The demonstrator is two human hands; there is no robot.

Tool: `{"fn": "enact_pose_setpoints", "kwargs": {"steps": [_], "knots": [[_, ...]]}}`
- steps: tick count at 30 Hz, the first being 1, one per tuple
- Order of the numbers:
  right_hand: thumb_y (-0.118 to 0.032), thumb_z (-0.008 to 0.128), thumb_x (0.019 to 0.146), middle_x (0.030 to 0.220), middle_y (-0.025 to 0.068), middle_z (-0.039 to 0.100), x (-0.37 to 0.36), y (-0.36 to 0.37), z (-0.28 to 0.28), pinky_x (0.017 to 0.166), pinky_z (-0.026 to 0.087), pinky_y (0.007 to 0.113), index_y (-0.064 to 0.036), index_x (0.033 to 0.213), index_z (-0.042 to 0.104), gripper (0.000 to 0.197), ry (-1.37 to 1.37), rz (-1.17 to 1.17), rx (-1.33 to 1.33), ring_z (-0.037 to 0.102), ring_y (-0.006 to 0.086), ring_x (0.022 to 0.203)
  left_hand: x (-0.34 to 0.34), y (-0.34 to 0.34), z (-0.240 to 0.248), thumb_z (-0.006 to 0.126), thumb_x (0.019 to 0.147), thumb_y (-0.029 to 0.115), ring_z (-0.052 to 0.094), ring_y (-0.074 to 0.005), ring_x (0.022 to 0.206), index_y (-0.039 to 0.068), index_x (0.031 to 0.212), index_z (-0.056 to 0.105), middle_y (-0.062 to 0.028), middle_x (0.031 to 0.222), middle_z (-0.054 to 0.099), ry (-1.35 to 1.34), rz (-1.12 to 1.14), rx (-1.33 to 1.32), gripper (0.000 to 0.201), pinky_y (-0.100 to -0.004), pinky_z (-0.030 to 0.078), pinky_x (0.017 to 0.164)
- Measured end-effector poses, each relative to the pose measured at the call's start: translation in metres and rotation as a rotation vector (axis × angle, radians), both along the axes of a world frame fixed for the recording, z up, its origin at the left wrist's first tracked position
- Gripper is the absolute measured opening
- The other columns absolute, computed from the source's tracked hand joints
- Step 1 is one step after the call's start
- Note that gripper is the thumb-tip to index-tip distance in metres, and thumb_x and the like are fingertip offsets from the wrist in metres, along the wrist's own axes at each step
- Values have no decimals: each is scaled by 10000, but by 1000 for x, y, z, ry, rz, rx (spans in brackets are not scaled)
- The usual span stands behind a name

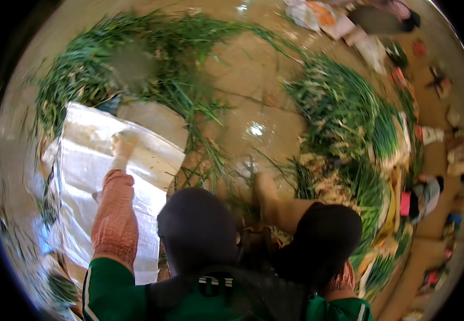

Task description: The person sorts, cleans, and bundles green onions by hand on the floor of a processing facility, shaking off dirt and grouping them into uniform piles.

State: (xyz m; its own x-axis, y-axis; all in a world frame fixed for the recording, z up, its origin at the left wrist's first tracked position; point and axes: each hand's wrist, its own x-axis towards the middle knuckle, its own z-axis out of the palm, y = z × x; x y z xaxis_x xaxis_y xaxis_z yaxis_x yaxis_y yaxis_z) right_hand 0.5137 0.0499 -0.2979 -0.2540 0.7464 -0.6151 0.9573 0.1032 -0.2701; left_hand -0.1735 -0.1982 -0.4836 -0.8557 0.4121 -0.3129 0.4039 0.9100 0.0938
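Green shirt [114, 294] cloth with white stripes lies nearest, and just beyond it two dark-clad knees [197, 230] are bent up, with a bare lower leg [269, 198] reaching from the right one onto the wet brown floor [253, 128]. Stretched out to the left, an arm in an orange-pink sleeve [115, 214] ends in the left hand [123, 143], which is over the far part of a white sheet [90, 176] and looks to be touching it. Its fingers are too blurred to tell how far they are open or whether they grip anything. Of the right arm only a bit of patterned sleeve [344, 279] shows beside the right knee; the right hand is hidden, so its state cannot be told.

Spread on the near left, the white sheet is creased and shiny, with a greyish flat piece [154, 120] at its far edge. Long green stalks [76, 75] lie loose beyond it, some trailing toward the middle. On the right sits a thick heap of greens [344, 101], and farther right another person [427, 198] is visible.
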Motion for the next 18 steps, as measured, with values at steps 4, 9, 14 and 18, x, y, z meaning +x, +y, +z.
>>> {"fn": "enact_pose_setpoints", "kwargs": {"steps": [4,9,14,18], "knots": [[-181,576,815,1075,196,645,5,-25,-23,906,462,379,-66,1095,653,312,56,-53,-28,608,330,1025,-49,-84,-17,621,838,352,565,-313,1036,-49,1128,564,-224,1114,600,64,-86,673,499,-385,433,936],[-182,581,810,1071,194,647,81,-74,0,905,463,378,-73,1093,656,312,31,-249,10,610,328,1021,35,-50,80,630,842,226,524,-269,1160,-45,1254,504,-177,1237,564,-136,-40,832,510,-369,405,976],[-183,587,806,1068,193,649,161,-132,-4,903,464,378,-80,1092,659,312,55,-479,72,613,325,1018,117,55,265,607,877,208,553,-191,1044,-35,1248,505,-93,1156,576,-559,64,935,454,-309,461,875],[-172,607,791,1046,173,661,204,-169,2,897,468,369,-123,1070,678,292,-20,-620,127,617,312,1015,117,129,326,611,894,252,551,-154,1050,-8,1246,532,-82,1166,582,-619,-416,931,444,-272,455,891]]}}
